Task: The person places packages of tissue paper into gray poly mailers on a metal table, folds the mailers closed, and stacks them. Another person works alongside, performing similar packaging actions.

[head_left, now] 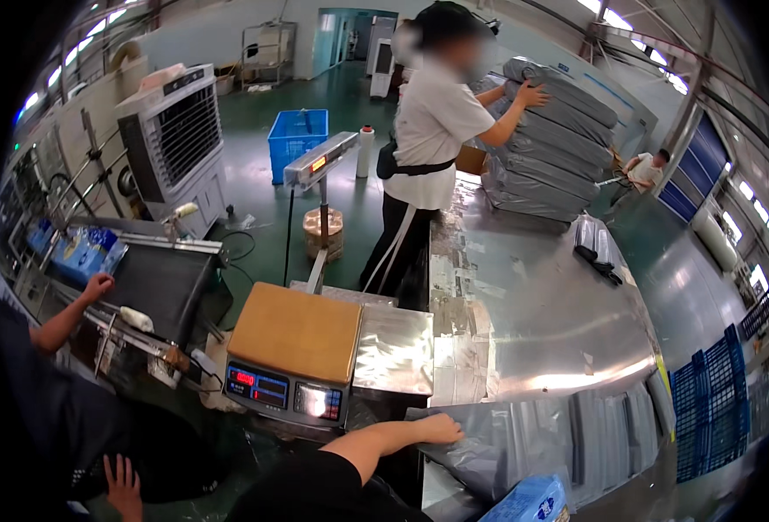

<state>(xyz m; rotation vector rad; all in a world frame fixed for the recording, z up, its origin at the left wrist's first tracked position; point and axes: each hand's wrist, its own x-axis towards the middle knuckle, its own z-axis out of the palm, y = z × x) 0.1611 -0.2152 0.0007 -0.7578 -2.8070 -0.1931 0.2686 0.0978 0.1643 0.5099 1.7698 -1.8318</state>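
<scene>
Leftmost, a co-worker's hand (98, 285) in a dark sleeve grips the rail of a black belt conveyor (154, 278). Nearer, the person's left hand (123, 487) lies with fingers spread on dark fabric and holds nothing. One grey electronic scale with a tan flat platform (293, 335) sits just right of the conveyor, and one blue slatted plastic crate (297, 132) stands far off on the green floor. Right of the scale, the right hand (441, 428) rests palm down and fingers out on the near end of a flat grey plastic mailing bag (476, 457); it presses on the bag without closing round it. That bag tops a loose fan of similar bags at the near edge of the shiny steel table (541, 322). I count about six in the fan, though the overlaps make this uncertain. Slick film like this probably handles best if the palm holds the pile down while the fingertips slide one edge free, so that a single bag separates and the others do not drag along. At the far end of the table, one co-worker in a white shirt (436, 130) has one hand on a stack of roughly seven filled grey parcels (550, 143). A single light-blue printed packet (530, 503) lies at the near edge. Far right stands one pile of blue lattice crates (711, 409), too merged to count.
</scene>
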